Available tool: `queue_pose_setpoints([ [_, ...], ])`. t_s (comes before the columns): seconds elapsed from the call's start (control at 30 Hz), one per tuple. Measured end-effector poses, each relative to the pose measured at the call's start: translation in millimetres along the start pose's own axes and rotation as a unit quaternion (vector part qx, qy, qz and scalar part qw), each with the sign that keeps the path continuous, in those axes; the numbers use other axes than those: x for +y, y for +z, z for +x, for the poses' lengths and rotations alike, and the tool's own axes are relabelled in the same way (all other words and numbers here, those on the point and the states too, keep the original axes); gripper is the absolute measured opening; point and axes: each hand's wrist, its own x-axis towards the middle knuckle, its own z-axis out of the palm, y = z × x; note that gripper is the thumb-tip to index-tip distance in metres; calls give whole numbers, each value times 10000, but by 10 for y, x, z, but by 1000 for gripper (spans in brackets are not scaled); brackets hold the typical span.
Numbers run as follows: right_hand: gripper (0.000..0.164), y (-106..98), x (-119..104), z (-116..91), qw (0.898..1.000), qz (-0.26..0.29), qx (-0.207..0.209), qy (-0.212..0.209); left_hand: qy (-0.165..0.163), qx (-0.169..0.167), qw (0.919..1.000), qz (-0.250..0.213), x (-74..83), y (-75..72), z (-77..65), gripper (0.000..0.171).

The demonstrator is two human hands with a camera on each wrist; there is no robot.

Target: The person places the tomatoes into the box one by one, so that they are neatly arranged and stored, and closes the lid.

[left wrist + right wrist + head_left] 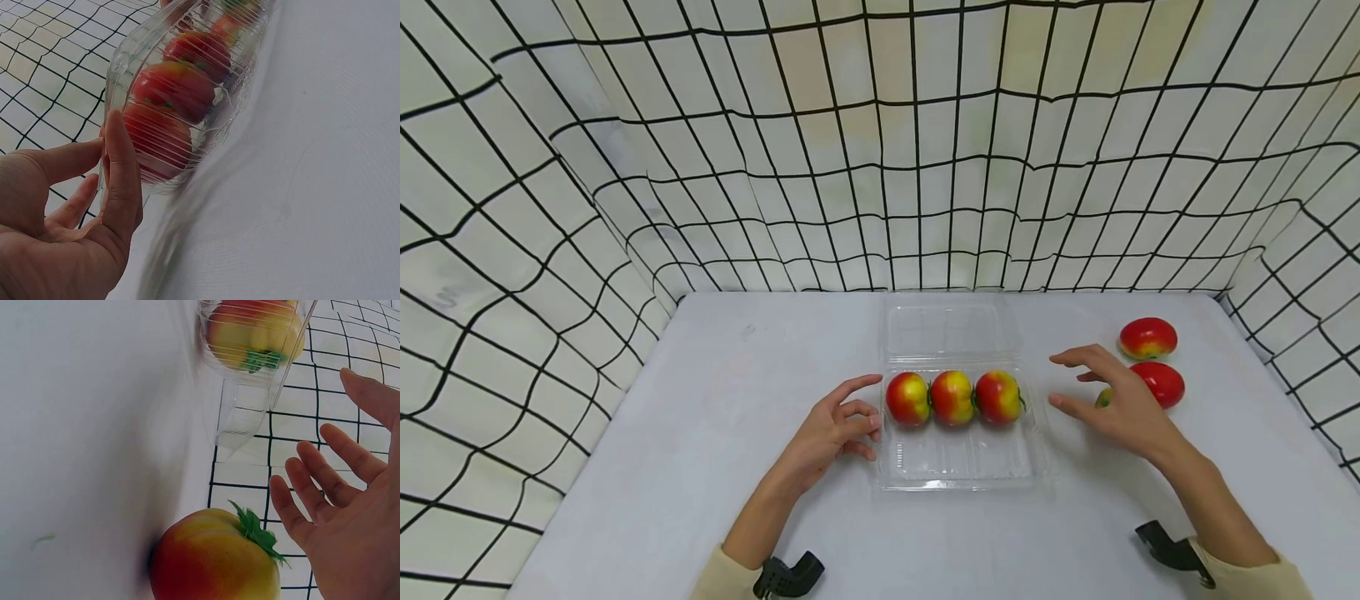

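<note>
A clear plastic container (pixel 958 479) lies with its lid (pixel 951 329) folded back. Three red-and-yellow tomatoes fill its far row: a left one (pixel 907 398), a middle one (pixel 952 398) and a right one (pixel 998 397). My left hand (pixel 831 429) pinches the container's left rim between thumb and fingers. Off the container's right side, my right hand (pixel 1116 404) hovers with fingers spread and nothing in it. Just below it in the right wrist view lies a loose tomato (pixel 215 559) with green leaves, mostly hidden by the hand from above.
Farther right on the white table (pixel 715 467) are two more red tomatoes, a back one (pixel 1148 337) and a nearer one (pixel 1163 383) partly behind my right hand. Black netting (pixel 917 167) over pale walls borders the table at back and sides.
</note>
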Motion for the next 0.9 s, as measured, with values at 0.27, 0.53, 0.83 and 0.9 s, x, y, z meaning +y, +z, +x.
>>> queue_pose_setpoints([
  [0.27,51,-36,53,-41,10000,-37,13,50,44,-15,10000,-8,11,-2,-4,61],
  [0.53,53,-115,112,-108,9998,103,109,87,0,11,10000,-17,22,9,-12,62],
  [0.83,57,-227,217,-164,9991,298,82,304,-28,23,10000,-60,21,10,-16,61],
  [0.9,57,-251,233,-184,9989,279,65,363,-26,31,10000,-53,20,7,-16,61],
])
